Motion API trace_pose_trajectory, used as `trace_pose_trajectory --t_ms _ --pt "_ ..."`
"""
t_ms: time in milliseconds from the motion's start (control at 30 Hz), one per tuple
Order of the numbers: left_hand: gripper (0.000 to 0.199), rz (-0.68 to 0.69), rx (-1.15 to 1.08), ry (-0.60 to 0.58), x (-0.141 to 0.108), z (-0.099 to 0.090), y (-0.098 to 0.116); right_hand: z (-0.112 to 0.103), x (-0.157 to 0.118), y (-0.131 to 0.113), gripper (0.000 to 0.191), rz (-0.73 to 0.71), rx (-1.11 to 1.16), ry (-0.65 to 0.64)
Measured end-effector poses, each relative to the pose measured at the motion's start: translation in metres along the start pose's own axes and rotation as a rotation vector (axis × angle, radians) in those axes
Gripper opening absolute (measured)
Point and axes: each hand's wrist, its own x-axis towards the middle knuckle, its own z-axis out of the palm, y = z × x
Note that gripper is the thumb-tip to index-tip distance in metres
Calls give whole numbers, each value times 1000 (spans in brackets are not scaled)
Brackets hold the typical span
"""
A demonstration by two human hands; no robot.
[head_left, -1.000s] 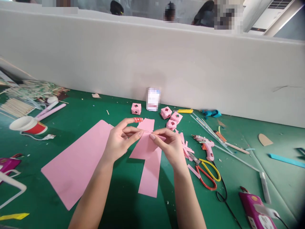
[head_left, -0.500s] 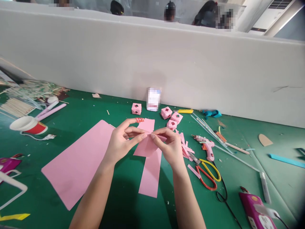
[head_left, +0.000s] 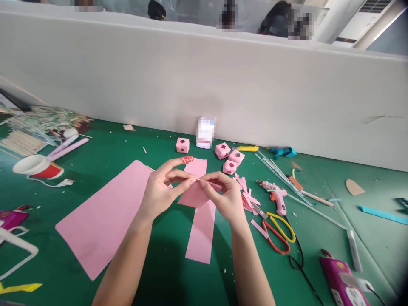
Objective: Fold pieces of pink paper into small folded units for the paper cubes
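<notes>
Between both hands is a small piece of pink paper [head_left: 192, 199], its upper edge pinched at the fingertips. My left hand [head_left: 163, 187] grips that edge with thumb and fingers; its index finger wears a red-and-white wrap [head_left: 187, 160] and is raised. My right hand [head_left: 225, 193] pinches the same edge just to the right, its fingertips partly hidden behind the paper. Beneath, a long pink paper strip [head_left: 202, 238] lies on the green table. To the left is a large pink sheet [head_left: 105, 216], partly covered by my left forearm.
Several pink paper cubes with diamond holes [head_left: 182, 145] stand near a propped phone [head_left: 205, 132]. Right of my hands lie pink offcuts [head_left: 247, 193], scissors [head_left: 276, 231], a glue gun [head_left: 278, 197] and a purple power strip [head_left: 344, 278]. A paper cup [head_left: 40, 167] lies left. A pale partition [head_left: 204, 72] rises behind.
The pinched pink paper has tilted slightly, its lower edge rising a little. Both hands keep their grip in nearly the same place.
</notes>
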Motion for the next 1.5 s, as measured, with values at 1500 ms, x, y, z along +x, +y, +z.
trace_pose_trajectory --t_ms 1500 --pt "51 -27 76 -161 -2 -9 15 -17 8 11 16 9 169 321"
